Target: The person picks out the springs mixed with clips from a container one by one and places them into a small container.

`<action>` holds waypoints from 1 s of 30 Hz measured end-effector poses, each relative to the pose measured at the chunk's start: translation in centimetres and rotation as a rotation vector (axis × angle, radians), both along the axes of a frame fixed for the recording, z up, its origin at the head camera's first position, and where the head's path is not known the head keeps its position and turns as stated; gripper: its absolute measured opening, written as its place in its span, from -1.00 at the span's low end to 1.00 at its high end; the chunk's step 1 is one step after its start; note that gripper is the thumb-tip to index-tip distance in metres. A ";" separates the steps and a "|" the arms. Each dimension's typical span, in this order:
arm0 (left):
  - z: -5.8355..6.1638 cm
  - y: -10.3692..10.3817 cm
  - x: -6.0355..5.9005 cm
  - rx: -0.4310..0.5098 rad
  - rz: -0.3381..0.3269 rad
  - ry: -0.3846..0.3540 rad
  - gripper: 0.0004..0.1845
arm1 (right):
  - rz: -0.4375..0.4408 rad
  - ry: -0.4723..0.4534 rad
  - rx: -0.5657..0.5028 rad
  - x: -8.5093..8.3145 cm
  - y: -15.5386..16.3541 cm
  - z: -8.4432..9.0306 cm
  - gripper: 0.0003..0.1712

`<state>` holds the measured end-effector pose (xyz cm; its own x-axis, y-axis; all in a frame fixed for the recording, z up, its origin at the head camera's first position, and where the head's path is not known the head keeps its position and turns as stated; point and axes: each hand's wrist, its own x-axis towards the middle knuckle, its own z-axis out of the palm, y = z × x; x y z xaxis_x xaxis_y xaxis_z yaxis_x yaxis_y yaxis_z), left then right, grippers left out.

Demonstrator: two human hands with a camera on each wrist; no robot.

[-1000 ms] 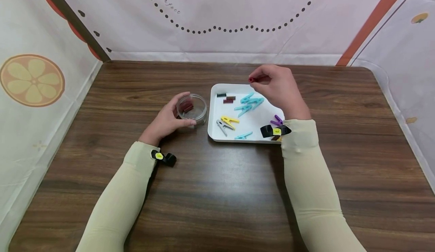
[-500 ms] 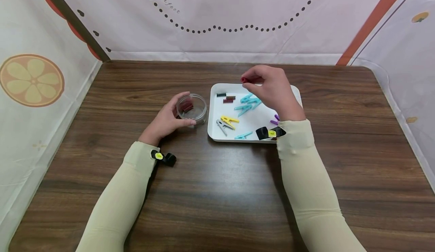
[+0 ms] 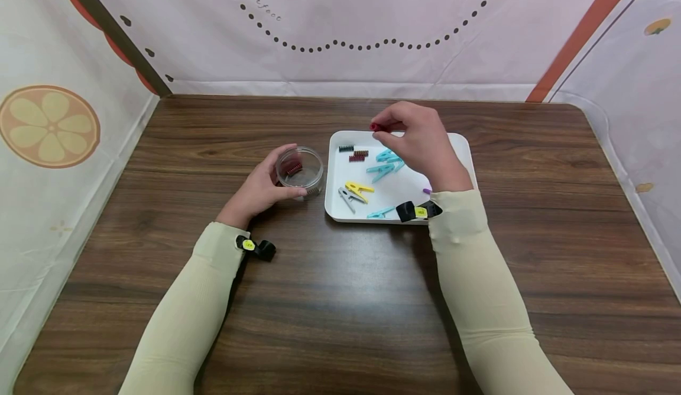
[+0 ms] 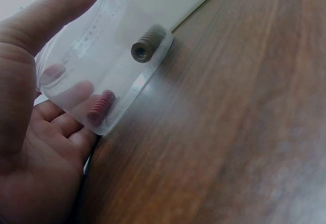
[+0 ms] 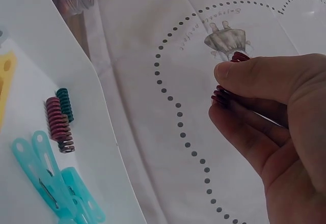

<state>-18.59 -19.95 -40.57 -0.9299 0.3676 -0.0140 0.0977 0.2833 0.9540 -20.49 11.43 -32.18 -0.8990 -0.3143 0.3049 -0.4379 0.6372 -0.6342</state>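
Note:
My left hand [image 3: 255, 189] grips a clear round container [image 4: 122, 76], thumb and fingers curled around its side. Inside it lie a red spring [image 4: 103, 107] and a brownish spring [image 4: 144, 50]. My right hand [image 3: 422, 138] pinches another red spring [image 5: 221, 95] between thumb and fingers, above the far side of a white tray [image 3: 340, 217]. In the tray's far left corner are a dark green spring [image 5: 65, 104], a red spring [image 5: 53, 112] and a brownish spring [image 5: 66, 146]. Part of the tray is hidden beneath the right hand and wrist.
The tray also holds light blue clothespins [image 3: 380, 171], a yellow clothespin [image 3: 359, 189], a grey clothespin [image 3: 348, 198] and a mostly hidden purple piece [image 3: 427, 191]. It stands on a brown wooden table [image 3: 340, 312]. Printed cloth [image 3: 340, 10] hangs behind and at both sides.
My right hand has moved left across the far side of the tray with the red spring, uncovering the tray's far right corner. The left hand and container stay where they were.

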 end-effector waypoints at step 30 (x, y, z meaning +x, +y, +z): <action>-1.8 -0.5 -0.8 -0.015 0.007 0.023 -0.03 | 0.128 0.183 -0.037 0.3 -1.9 -0.6 -0.89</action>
